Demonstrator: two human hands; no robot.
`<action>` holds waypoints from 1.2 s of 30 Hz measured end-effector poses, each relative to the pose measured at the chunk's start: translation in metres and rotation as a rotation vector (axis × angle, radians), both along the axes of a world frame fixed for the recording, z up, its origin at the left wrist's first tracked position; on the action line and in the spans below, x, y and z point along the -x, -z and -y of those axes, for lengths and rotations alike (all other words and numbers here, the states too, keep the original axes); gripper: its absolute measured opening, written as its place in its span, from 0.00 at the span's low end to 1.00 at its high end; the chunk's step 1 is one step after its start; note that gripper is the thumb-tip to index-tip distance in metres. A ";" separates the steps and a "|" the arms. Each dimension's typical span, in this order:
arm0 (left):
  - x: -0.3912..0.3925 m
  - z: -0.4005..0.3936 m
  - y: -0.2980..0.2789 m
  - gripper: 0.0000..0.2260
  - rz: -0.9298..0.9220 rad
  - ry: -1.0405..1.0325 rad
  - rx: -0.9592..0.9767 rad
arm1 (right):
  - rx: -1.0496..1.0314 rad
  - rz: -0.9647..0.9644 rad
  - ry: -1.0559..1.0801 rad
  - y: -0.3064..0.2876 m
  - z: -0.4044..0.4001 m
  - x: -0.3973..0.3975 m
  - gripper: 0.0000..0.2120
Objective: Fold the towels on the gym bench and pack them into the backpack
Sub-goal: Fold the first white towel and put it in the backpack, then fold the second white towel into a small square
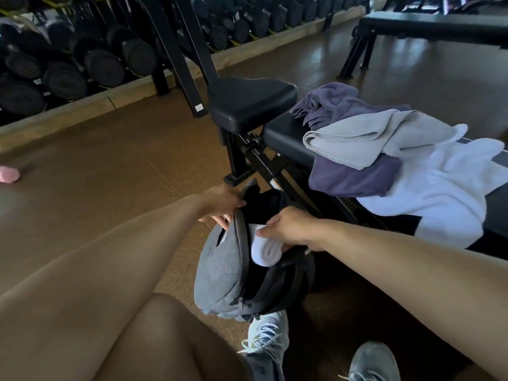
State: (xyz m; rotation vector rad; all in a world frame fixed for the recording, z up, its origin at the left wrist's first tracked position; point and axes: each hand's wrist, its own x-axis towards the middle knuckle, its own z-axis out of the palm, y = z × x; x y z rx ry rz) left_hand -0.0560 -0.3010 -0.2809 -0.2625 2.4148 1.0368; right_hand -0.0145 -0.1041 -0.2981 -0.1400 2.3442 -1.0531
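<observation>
Head view looks down on both hands at a grey backpack (220, 268) that stands on the floor just beside the desk (288, 138). The left hand (222, 203) grips the top edge of the bag's front panel, thumb on the outside and fingers curled over the rim, holding the mouth of the bag apart. The right hand (288, 226) holds a folded white towel (265, 250), fingers wrapped over its upper end; the towel sits partly inside the dark main compartment, its rolled end showing above the zipper line.

On the desk's black pad lie more towels in a loose pile: a purple towel (354, 174) hanging over the near edge, a light grey towel (357, 138) draped across it, a second bunched purple towel (321, 103) at the far end, and a large white towel (439, 193) spread over the pad to the right.

Two pale sneakers (268, 336) show at the bottom, one touching the backpack's base. A dumbbell rack (82, 59) lines the far wall, and another bench (426, 26) stands beyond.
</observation>
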 end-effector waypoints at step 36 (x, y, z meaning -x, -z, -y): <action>0.007 -0.048 -0.034 0.14 -0.533 -0.241 0.236 | -0.343 -0.837 -0.019 -0.093 -0.052 0.012 0.17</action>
